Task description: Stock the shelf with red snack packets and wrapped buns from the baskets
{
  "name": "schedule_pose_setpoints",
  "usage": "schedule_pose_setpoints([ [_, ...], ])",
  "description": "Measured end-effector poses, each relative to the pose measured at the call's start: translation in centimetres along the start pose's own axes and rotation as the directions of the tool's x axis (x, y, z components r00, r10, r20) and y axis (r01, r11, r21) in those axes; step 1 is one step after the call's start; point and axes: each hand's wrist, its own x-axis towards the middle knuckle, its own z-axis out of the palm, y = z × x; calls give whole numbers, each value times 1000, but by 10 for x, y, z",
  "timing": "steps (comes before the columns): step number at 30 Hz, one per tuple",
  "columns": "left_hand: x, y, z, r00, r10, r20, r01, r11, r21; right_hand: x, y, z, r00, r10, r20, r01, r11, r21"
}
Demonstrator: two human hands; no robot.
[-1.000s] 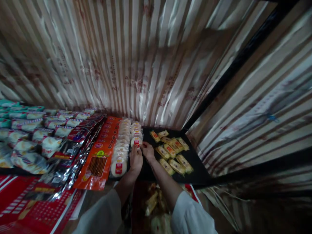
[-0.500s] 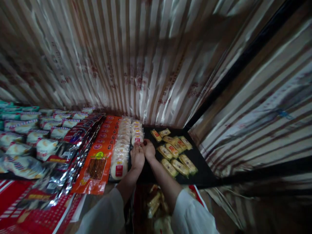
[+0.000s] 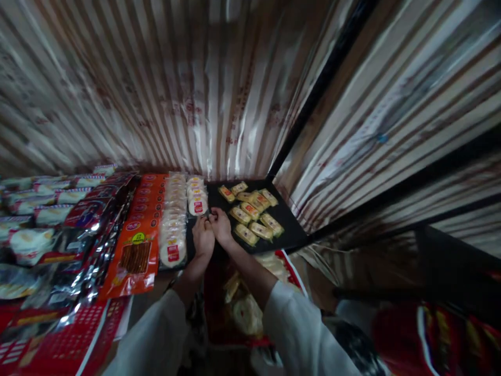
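My left hand [image 3: 204, 238] is closed, its fingers pressed together, over the black shelf [image 3: 223, 254] just in front of a short row of white round crackers [image 3: 198, 205] in clear wrappers with red labels. Beside it my right hand [image 3: 221, 225] has curled fingers meeting the left fingertips. Anything pinched between them is too small and dark to make out. A longer row of the same wrapped crackers [image 3: 173, 250] lies left of my hands. To the right, several yellow wrapped snack packets [image 3: 261, 230] are spread loosely on the shelf.
Left stand an orange snack bag [image 3: 133, 256], dark shiny bags [image 3: 84, 235] and white packets [image 3: 33, 243]. Beneath my forearms is a red crate [image 3: 213, 326] holding more packets. A striped plastic sheet [image 3: 188, 104] hangs behind, with a black post [image 3: 313, 99] at the corner.
The view has swung right, so the shelf appears further left. My hands have drawn slightly back from the front cracker of the short row and stay together.
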Motion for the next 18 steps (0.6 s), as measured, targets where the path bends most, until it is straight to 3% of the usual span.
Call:
schedule_pose_setpoints([
  [10,-121,-9,-7,978,148,148,-140,988,-61,-110,46,-61,986,-166,-6,166,985,52],
  [14,-153,-28,-2,913,231,337,-234,972,-33,-154,79,-85,984,-175,12,175,984,-18],
  [18,-181,-51,8,851,131,509,-175,984,38,-189,108,-106,993,-112,23,114,986,-120],
])
